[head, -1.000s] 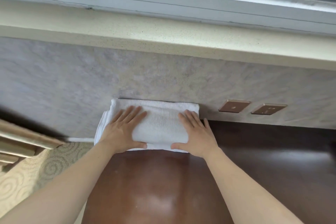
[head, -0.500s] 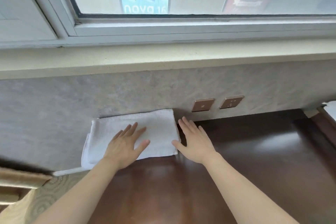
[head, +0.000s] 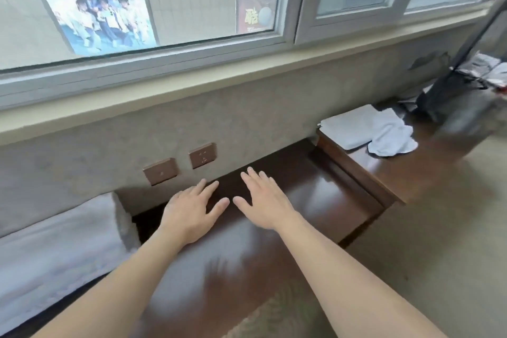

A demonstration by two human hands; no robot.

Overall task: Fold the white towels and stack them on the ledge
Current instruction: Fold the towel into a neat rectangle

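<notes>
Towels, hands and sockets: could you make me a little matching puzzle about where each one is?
Things:
1. folded towel
2. loose towels
3. wall sockets
4. left hand and right hand

Places:
A. on the wall below the window sill
B. far left, against the wall
C. open and empty, above the dark wooden ledge
D. on the raised wooden surface to the right

Pairs: 1-B, 2-D, 3-A, 4-C
</notes>
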